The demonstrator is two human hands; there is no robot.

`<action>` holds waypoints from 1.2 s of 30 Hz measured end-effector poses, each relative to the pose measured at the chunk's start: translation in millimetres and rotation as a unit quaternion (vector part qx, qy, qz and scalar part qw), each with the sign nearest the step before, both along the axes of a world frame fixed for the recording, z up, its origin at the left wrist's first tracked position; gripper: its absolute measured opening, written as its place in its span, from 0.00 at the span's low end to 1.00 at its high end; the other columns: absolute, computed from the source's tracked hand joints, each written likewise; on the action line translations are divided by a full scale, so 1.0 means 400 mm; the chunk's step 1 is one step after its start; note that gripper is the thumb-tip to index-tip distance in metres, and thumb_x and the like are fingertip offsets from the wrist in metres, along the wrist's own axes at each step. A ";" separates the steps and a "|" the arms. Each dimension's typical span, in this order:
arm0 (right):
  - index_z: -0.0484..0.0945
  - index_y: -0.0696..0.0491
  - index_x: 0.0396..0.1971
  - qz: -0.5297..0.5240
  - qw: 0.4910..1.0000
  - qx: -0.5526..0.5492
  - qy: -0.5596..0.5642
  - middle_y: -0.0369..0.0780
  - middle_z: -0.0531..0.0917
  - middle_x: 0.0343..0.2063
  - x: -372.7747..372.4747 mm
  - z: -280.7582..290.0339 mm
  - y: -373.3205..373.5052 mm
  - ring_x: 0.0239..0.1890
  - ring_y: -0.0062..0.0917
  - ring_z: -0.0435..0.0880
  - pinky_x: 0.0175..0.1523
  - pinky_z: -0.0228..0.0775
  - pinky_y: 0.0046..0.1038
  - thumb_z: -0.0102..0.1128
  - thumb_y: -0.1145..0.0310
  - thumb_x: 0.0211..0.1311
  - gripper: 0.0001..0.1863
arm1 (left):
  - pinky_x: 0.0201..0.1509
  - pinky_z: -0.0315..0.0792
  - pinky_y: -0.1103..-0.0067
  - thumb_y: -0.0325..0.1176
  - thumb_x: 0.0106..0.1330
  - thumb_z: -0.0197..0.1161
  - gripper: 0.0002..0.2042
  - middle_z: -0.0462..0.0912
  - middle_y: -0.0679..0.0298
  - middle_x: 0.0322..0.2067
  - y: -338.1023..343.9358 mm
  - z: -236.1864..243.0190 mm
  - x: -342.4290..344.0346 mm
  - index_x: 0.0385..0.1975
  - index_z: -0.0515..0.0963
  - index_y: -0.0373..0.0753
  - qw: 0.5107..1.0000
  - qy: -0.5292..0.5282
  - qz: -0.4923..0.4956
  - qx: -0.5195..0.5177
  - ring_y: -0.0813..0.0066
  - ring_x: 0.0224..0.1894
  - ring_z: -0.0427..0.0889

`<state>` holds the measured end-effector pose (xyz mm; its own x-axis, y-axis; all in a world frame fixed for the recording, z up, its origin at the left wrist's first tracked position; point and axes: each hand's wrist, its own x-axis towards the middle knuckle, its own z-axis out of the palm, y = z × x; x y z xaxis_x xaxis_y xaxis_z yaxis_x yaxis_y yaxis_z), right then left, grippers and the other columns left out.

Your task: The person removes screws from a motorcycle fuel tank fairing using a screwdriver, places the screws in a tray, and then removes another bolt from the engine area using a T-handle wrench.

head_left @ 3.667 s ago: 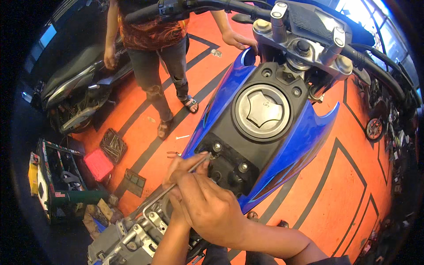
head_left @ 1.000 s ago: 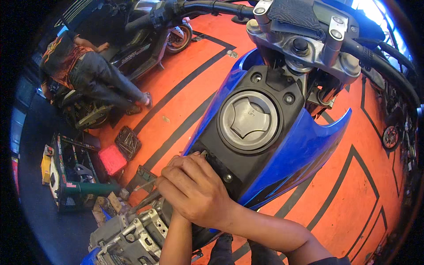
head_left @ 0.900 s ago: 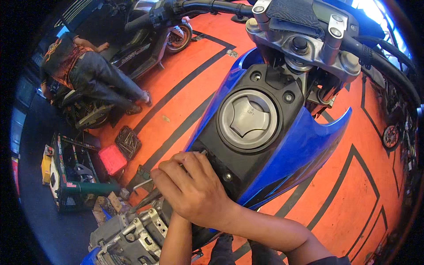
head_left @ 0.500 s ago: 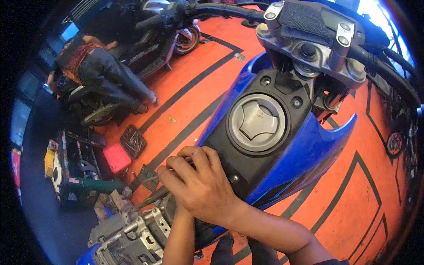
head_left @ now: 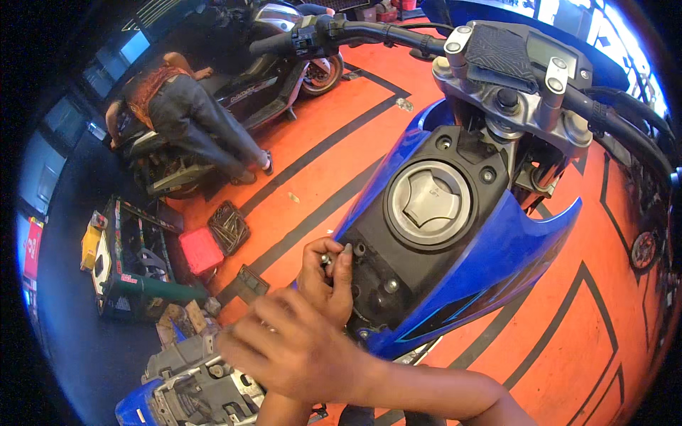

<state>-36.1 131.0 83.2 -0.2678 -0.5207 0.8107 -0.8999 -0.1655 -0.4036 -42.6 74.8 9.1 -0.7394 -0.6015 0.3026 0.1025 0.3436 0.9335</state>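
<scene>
In front of me is the motorcycle's blue fuel tank (head_left: 490, 241) with a black centre cover (head_left: 376, 263) and a silver filler cap (head_left: 430, 203). My left hand (head_left: 328, 284) is at the cover's left edge, beside an open bolt hole (head_left: 360, 249). Its curled fingers and thumb pinch a small shiny bolt (head_left: 325, 260). My right hand (head_left: 295, 348) crosses over my left wrist and is smeared by motion. A tiny bright spot shows among its fingers, too blurred to name. Another silver bolt (head_left: 391, 286) sits in the cover near its rear.
The handlebar (head_left: 383, 32) spans the far side. Bare frame and tail parts (head_left: 192, 383) lie at lower left. On the orange floor stand a green tool box (head_left: 142, 291), a pink box (head_left: 201, 250) and a tray of tools (head_left: 229, 227). A person (head_left: 192, 113) bends over another motorcycle.
My right hand has come off the cover's edge and moved down and left, uncovering my left hand and the bolt hole. The view has shifted slightly.
</scene>
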 end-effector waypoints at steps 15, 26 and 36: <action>0.75 0.59 0.34 -0.125 0.649 0.308 -0.684 0.39 0.78 0.22 0.472 -0.430 0.771 0.25 0.21 0.76 0.33 0.71 0.27 0.45 0.68 0.77 0.13 | 0.23 0.55 0.83 0.51 0.73 0.58 0.16 0.61 0.71 0.26 0.351 0.006 0.496 0.39 0.66 0.45 0.700 -0.109 -0.169 0.685 0.83 0.23 0.58; 0.71 0.61 0.36 -0.387 0.534 0.348 -0.667 0.51 0.77 0.27 0.791 -0.918 1.100 0.30 0.44 0.77 0.36 0.68 0.40 0.45 0.62 0.76 0.16 | 0.26 0.63 0.82 0.43 0.82 0.42 0.13 0.66 0.70 0.23 0.806 -1.107 0.489 0.42 0.68 0.41 0.648 -0.422 0.024 0.634 0.80 0.22 0.66; 0.65 0.59 0.58 -0.330 0.571 0.357 -0.661 0.52 0.71 0.53 0.711 -0.946 1.180 0.54 0.44 0.72 0.57 0.66 0.40 0.38 0.63 0.79 0.18 | 0.39 0.71 0.71 0.47 0.77 0.49 0.22 0.78 0.55 0.39 0.828 -1.661 0.468 0.51 0.75 0.30 0.638 -0.545 0.199 0.507 0.68 0.33 0.73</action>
<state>248.3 602.9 -295.3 -0.7296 -0.0239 -0.6834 0.4980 0.6664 -0.5549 144.7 405.9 -655.2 0.0935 -0.2858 -0.9537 -0.7037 -0.6966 0.1398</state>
